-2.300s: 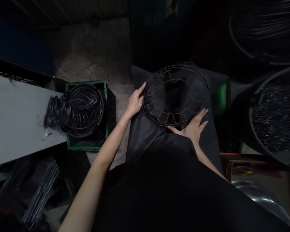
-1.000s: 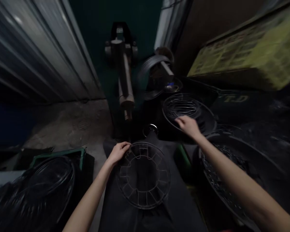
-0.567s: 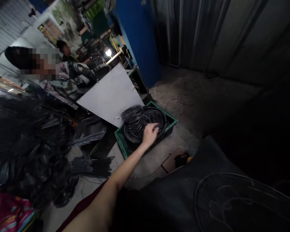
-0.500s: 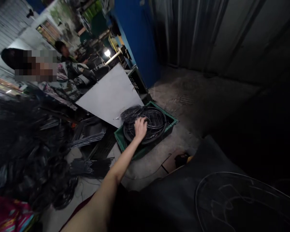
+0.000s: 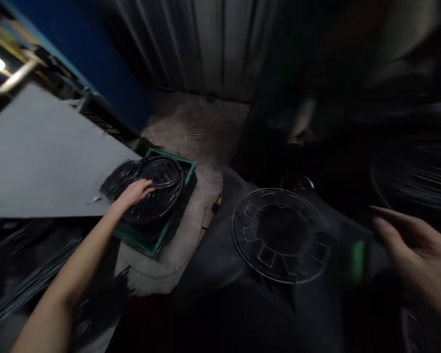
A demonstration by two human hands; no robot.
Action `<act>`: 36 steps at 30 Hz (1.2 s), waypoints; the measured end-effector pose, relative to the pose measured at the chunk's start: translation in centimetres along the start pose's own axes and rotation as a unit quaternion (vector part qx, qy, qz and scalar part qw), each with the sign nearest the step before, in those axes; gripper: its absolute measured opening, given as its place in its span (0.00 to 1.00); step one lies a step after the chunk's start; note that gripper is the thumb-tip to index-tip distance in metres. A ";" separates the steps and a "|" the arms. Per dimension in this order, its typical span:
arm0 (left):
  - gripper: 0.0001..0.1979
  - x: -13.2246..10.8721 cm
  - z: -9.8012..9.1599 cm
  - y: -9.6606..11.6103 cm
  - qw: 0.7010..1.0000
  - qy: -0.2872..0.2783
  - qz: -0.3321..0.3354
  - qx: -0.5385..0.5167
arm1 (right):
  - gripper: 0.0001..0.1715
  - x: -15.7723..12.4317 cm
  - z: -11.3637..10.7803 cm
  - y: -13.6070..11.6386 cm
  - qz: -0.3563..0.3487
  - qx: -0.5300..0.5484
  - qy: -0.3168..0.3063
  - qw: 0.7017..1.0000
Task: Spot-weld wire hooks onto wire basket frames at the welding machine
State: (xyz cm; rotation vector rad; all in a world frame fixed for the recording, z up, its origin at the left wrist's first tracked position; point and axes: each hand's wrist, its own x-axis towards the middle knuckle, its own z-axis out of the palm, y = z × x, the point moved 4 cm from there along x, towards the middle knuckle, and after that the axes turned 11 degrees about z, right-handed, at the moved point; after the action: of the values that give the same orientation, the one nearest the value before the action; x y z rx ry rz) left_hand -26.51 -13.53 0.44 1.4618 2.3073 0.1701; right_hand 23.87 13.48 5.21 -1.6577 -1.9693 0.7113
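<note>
1. The fingers of the left hand curl over dark wire rings in a green crate; whether they grasp any, I cannot tell.
2. The right hand, blurred, has half-bent fingers, grip unclear.
3. A round wire frame lies on dark cloth, between the hands.
4. A pale tabletop stands just beside the crate.

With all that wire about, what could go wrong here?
The dark wire rings overlap in a jumble, so they might snag one another or scratch the left hand over them. The round wire frame rests on dark cloth, with the right hand also away from it, so it could perhaps slip.
</note>
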 end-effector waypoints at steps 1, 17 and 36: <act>0.06 -0.6 -0.8 0.6 1.000 0.002 0.020 -0.013 | 0.21 -0.4 -0.6 -0.1 0.017 0.011 0.009 1.000; 0.14 5.9 4.1 29.2 0.742 -0.094 0.087 -0.658 | 0.29 -8.7 1.6 -3.8 0.212 0.323 -0.046 0.921; 0.17 4.4 8.1 27.2 0.954 0.053 0.208 -0.210 | 0.25 -7.2 4.2 0.1 0.058 -0.055 0.085 0.993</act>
State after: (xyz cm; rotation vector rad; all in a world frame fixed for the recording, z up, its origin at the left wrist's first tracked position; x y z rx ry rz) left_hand -2.15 1.62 0.35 1.7082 1.8466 0.8212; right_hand 22.45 6.02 1.82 -1.8450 -1.8344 0.4907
